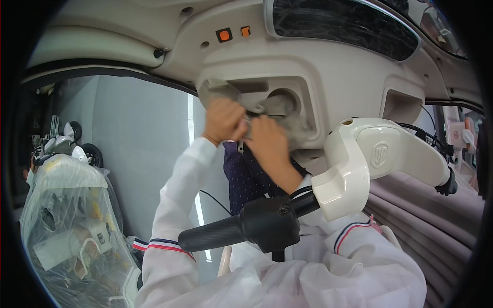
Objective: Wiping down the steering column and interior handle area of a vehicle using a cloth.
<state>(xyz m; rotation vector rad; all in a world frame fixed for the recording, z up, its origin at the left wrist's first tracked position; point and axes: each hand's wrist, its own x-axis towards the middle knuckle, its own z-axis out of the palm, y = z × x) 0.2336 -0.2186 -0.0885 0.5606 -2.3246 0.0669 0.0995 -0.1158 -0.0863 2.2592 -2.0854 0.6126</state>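
Observation:
Both of my hands meet in front of a moulded beige recess (pixel 312 104) with a round cup holder, in the dashboard of an enclosed vehicle. My left hand (pixel 224 120) is curled into a fist at the lower left of the recess. Grey pliable material (pixel 220 91), blurred and perhaps cloth or film, bunches above and between the hands. My right hand (pixel 270 143) lies close beside the left, back of the hand up. Its fingertips are hidden against the material. Something small and shiny shows between the hands, too blurred to name.
A white handlebar cover (pixel 379 154) and black handlebar grip (pixel 212 233) stand between my arms and body. Orange dashboard switches (pixel 224 35) and a dark display panel (pixel 342 29) sit above. A film-wrapped vehicle (pixel 73 215) stands outside at left. Dark dotted fabric (pixel 246 181) hangs below my hands.

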